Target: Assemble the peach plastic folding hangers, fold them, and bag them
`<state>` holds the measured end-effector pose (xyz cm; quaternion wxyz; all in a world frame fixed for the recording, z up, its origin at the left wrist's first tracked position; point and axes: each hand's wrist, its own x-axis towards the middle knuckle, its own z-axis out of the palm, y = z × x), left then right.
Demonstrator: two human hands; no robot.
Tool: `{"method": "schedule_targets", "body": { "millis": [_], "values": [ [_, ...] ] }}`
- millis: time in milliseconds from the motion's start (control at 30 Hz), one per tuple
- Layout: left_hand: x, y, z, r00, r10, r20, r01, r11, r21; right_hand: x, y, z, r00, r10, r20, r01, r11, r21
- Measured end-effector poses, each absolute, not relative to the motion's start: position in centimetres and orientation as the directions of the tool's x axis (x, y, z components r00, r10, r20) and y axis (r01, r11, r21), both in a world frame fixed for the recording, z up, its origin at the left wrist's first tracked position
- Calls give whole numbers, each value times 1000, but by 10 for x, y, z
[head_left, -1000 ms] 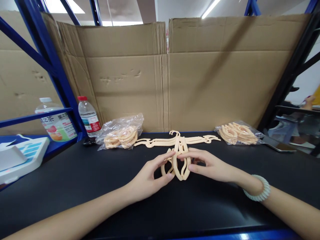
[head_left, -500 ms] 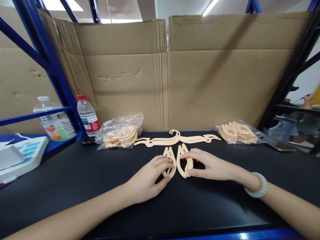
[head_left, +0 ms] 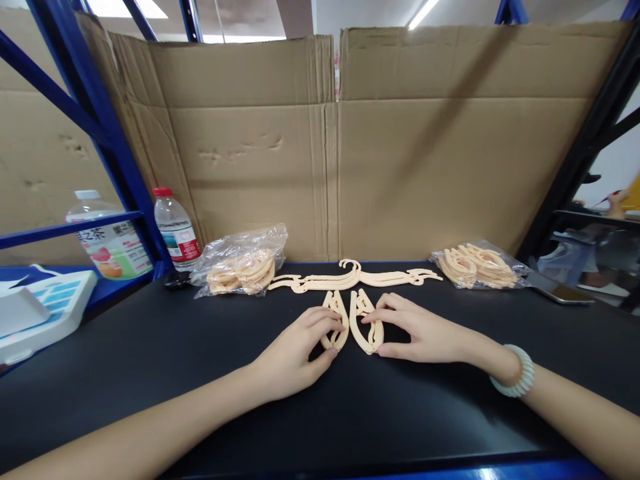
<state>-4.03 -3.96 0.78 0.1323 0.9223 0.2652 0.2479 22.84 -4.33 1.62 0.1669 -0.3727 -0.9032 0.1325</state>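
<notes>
Two folded cream plastic hangers lie side by side on the black table. My left hand [head_left: 299, 348] grips the left folded hanger [head_left: 344, 319], fingers over its frame and thumb at its lower end. Around the outer side of the right folded hanger [head_left: 355, 325] curl the fingers and thumb of my right hand [head_left: 423, 328]. A narrow gap separates the two. Just behind them an unfolded cream hanger [head_left: 385, 279] lies flat with its arms spread and its hook pointing away from me.
Clear plastic bags of folded hangers stand at back left [head_left: 240, 273] and back right [head_left: 477, 267]. A red-capped water bottle [head_left: 177, 230] is beside the left bag. A phone-like flat object [head_left: 560, 291] rests at the right. Cardboard [head_left: 260, 153] walls the back.
Both folded hangers have shifted slightly left and away from me with my hands on them. The gap between them looks a little wider at the bottom. The unfolded hanger stays put.
</notes>
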Motion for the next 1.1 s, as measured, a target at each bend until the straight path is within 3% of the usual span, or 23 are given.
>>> {"method": "schedule_targets", "body": {
  "millis": [1100],
  "values": [
    [-41, -37, 9, 673, 607, 423, 430, -786, 444, 227, -47, 21, -670, 719, 187, 643, 687, -340]
  ]
}}
